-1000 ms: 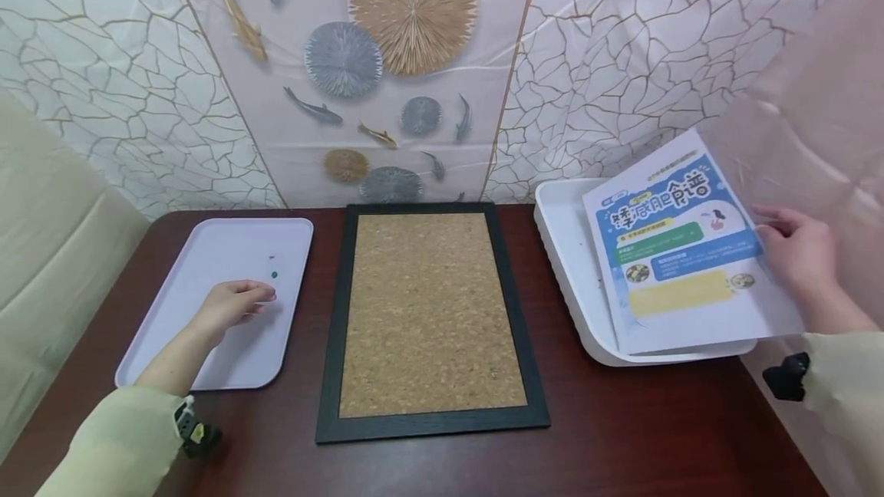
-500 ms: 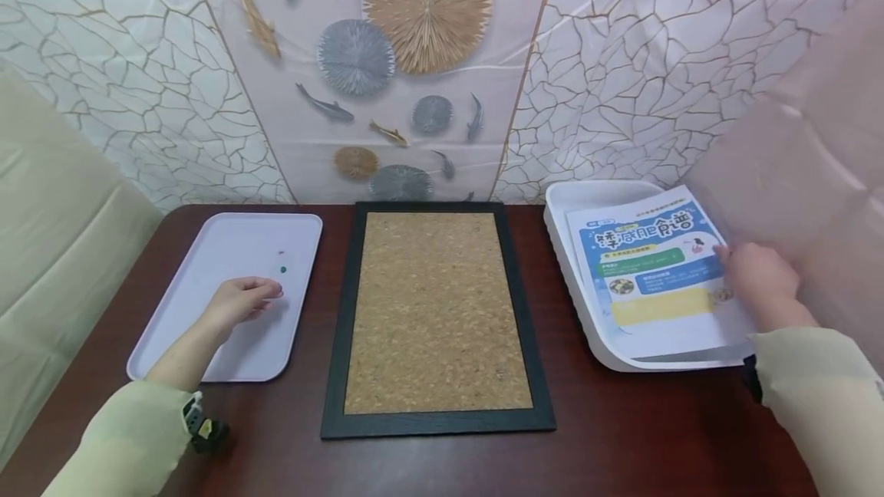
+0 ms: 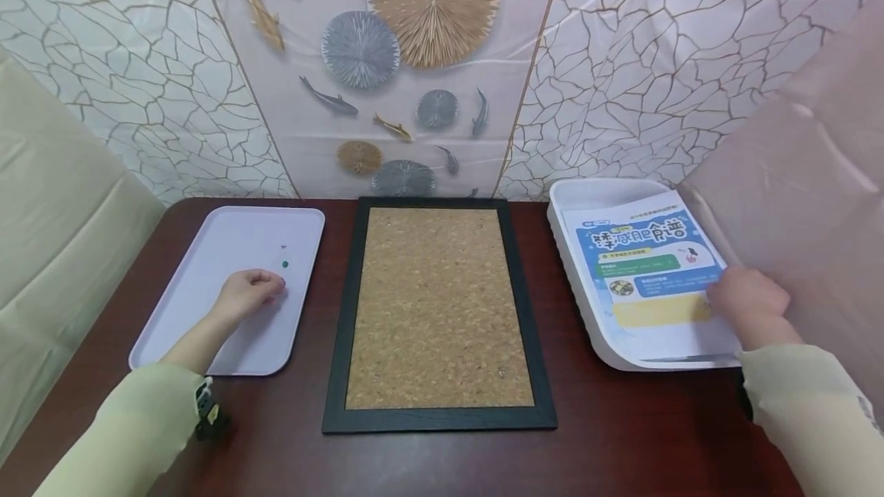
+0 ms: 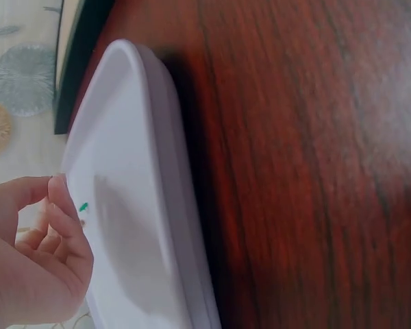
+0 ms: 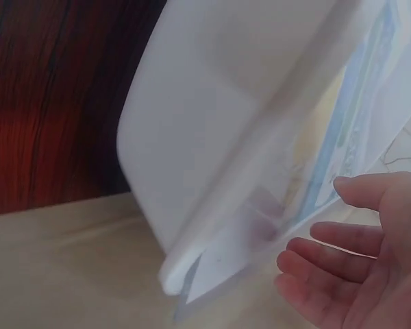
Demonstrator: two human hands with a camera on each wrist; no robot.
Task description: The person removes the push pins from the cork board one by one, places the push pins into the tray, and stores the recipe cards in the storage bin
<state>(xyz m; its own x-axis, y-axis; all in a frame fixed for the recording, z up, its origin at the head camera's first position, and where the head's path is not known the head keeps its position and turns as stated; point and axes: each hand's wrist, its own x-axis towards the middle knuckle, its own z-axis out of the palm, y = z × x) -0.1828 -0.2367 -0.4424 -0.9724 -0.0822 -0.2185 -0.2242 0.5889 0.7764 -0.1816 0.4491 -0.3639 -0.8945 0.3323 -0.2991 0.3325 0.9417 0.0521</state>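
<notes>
Over the white tray (image 3: pixel 186 305) on the left, my left hand (image 3: pixel 249 297) has thumb and index fingertips together, pinching a tiny pinkish-red pin that barely shows. A small green pin (image 3: pixel 285 264) and a tiny darker one (image 3: pixel 283 247) lie on the tray beyond the fingers. At the far right, a printed sheet (image 3: pixel 645 309) with a blue heading lies in a white plastic basket (image 3: pixel 587 332). My right hand (image 3: pixel 749 301) is at the sheet's right edge. In the right wrist view its fingers (image 5: pixel 322 257) are spread and loosely bent, with nothing gripped.
A cork board (image 3: pixel 438 313) in a black frame (image 3: pixel 442 422) lies between tray and basket on the dark red wooden table (image 3: pixel 621 436). Behind stands a patterned wall covering (image 3: pixel 442 121). A pale padded covering (image 3: pixel 808 198) rises close beside the basket on the right.
The right hand has lowered the sheet from a raised tilt into the basket, moving left and down, and let go. The left hand stays pinched over the tray. The view shifted slightly.
</notes>
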